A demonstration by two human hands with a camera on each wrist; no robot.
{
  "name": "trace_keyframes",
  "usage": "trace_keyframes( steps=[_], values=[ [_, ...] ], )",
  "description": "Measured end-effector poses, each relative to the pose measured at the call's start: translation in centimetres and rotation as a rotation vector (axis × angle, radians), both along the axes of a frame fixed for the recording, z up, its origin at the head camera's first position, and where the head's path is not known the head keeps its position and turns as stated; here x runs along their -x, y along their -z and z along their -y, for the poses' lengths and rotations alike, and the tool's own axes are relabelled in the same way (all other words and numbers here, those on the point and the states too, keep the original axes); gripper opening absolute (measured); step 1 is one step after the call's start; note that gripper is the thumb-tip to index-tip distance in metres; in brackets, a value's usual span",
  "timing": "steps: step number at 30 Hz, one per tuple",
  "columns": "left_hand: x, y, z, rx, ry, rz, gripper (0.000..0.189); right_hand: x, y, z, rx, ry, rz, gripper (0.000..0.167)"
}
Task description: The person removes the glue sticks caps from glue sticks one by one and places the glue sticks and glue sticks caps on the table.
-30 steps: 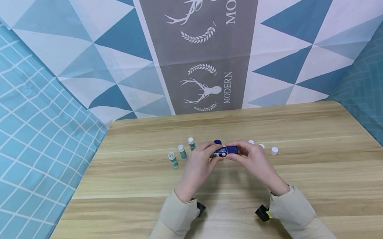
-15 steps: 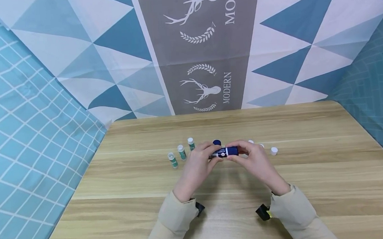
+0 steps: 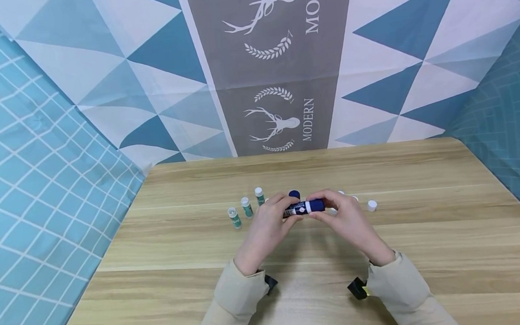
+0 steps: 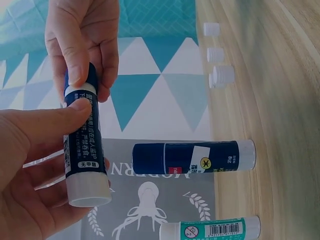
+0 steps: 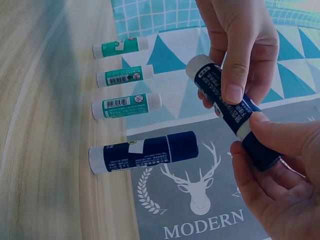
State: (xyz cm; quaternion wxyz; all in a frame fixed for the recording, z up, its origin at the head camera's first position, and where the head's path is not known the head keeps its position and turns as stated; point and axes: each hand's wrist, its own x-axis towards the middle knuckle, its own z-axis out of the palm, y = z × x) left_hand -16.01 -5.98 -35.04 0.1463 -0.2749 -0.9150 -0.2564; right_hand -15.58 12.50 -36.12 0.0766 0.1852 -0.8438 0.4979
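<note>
My left hand (image 3: 266,225) grips the dark blue body of a glue stick (image 3: 298,208), which lies nearly level above the table. The fingers and thumb of my right hand (image 3: 350,221) pinch its dark blue cap (image 3: 318,205) at the right end. Between cap and label a white band (image 5: 244,131) shows in the right wrist view. The white base (image 4: 89,190) points away from the right hand. Just behind the hands a second blue glue stick (image 4: 195,157) stands upright with its cap on; in the head view fingers hide its lower part.
Several small green glue sticks (image 3: 247,207) with white tops stand left of the hands. To the right, several small white caps (image 3: 372,205) lie on the wooden table (image 3: 429,251), partly hidden by the right hand. A patterned cloth (image 3: 276,70) hangs behind the table.
My right hand has shifted very slightly to the right with the cap, and the white band beside it shows wider. The left hand keeps its grip on the body almost unmoved.
</note>
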Motion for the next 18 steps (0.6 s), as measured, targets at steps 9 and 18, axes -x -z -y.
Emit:
trace_keyframes(
  steps=[9,18],
  values=[
    [0.1,0.21,0.06,-0.011,-0.012,-0.015,0.024,0.1,-0.02,-0.23,-0.006,-0.011,0.006,0.028],
    [0.18,0.25,0.11,0.009,-0.035,-0.004,0.026,0.24,0.03,-0.51,-0.004,-0.005,0.013,0.029]
  ],
)
